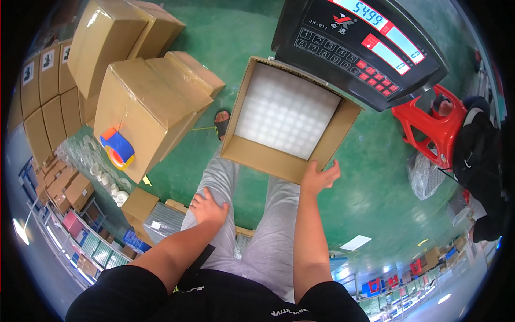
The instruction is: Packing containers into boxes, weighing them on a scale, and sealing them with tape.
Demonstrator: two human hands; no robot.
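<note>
An open cardboard box (pixel 257 166) stands in front of me, holding a white sheet (pixel 284 107) with a grid of round bumps. At the box's near right corner is my right hand (pixel 320 178), its fingers apart and holding nothing. The thumb overlaps the box's edge; whether it presses on it I cannot tell. My left hand (pixel 210 208) lies with spread fingers on my grey-trousered left leg. Just beyond the box is a black weighing scale display (pixel 348 53) with lit screens and a keypad.
Closed cartons (pixel 155 102) are stacked at the left, with a blue and orange tape dispenser (pixel 118 149) on one. An opened carton (pixel 140 206) sits low left. A red plastic stool (pixel 440 126) and a person in black (pixel 480 161) are at the right. White paper (pixel 355 242) lies on the green floor.
</note>
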